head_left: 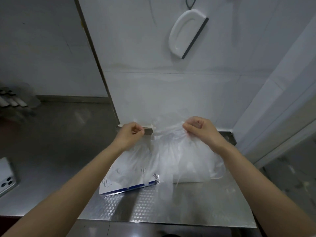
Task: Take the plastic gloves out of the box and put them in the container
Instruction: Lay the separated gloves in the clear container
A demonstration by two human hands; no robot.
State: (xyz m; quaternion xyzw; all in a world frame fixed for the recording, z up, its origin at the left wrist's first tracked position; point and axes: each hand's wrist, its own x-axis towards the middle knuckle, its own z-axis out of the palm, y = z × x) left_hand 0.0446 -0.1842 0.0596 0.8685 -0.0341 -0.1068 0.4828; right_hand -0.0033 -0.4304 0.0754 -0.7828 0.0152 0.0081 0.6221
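Steel counter (153, 204) under a white tiled wall, gloves (179, 156) lifted above it.
I see the right hand (196, 129) gripping the bunch of clear gloves, which hangs in front of the white container (191, 179). The left hand (131, 132), fingers curled, pinches their thin edge above the box (119, 185). A phone (6, 177) lies far left.

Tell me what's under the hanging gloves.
Through the gloves, a white container on the steel counter, the glove box beside it. The film covers the container's opening, so its contents cannot be seen.
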